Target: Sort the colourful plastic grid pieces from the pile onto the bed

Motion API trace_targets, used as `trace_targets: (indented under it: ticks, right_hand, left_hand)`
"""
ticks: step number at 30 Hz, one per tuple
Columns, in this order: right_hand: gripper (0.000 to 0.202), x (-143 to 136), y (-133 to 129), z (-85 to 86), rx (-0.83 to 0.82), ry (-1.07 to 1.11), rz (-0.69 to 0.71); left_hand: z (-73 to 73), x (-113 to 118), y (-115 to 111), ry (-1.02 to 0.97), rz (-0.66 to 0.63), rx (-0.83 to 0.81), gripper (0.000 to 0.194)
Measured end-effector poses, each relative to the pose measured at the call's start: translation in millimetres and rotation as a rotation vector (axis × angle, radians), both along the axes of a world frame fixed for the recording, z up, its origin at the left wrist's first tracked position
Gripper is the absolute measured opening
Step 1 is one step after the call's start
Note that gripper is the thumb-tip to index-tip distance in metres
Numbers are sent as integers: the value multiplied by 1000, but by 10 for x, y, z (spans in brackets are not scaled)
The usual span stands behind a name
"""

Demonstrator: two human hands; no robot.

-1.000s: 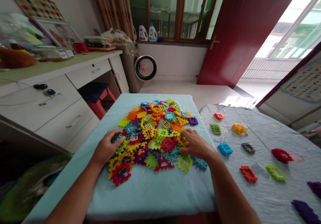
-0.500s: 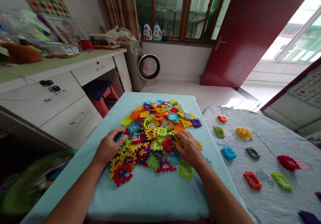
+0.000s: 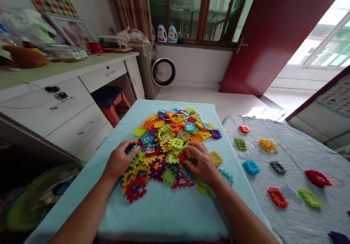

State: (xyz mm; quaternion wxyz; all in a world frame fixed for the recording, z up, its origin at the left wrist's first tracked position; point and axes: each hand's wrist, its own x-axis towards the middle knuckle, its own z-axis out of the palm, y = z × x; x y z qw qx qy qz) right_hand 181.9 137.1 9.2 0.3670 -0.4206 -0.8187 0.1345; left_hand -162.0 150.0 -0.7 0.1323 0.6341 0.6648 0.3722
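Observation:
A heap of colourful plastic interlocking blocks (image 3: 166,136), flat with notched edges, lies on the light-blue cloth-covered table (image 3: 161,218). My left hand (image 3: 119,160) rests at the heap's left side, thumb and fingers apart, beside a lime-green block (image 3: 136,159) and a partly hidden blue one. Over the heap's right side is my right hand (image 3: 201,162), its fingers spread from the thumb and touching blocks near a red block (image 3: 182,157). A yellow block (image 3: 216,158) and a teal block (image 3: 226,177) lie just right of it. Neither hand shows a block lifted.
Single blocks, such as a blue one (image 3: 251,167) and an orange-red one (image 3: 277,197), lie spaced out on a grey-blue cloth (image 3: 262,218) at right. White drawers (image 3: 68,116), a red stool (image 3: 113,109) and a green basket (image 3: 24,211) stand left.
My right hand has shifted slightly left, and its thumb now shows apart from the fingers; the yellow and teal blocks beside it are more exposed. My left hand stays put.

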Motion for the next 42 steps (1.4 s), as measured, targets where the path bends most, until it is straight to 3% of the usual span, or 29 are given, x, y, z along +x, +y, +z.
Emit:
trace_targets:
  ticks: [4,8,12,21,26,35,42]
  right_hand:
    - [42,104,25,27,20,-79,-155]
    - [26,153,63,21,-78,-79,-169]
    - [16,153,98,48,-79,82,-202]
    - [37,275,193,84,-156,491,-499]
    - [34,256,184,97,-60,525,-417]
    - [20,84,58,101,174,211,-295]
    - [26,-25,50,65,92,23,-49]
  left_hand:
    - [4,-1,-2,-29,24,11,44]
    - [32,13,0,-44,47,23,42]
    - [71,35,-11,-47,58,34,39]
    - [79,32,-14,-65,45,17,40]
    - [63,30,-11,-105,34,8,41]
    - [6,39,5,-160,-35,94,39]
    - [4,47,24,-137,-67,59,39]
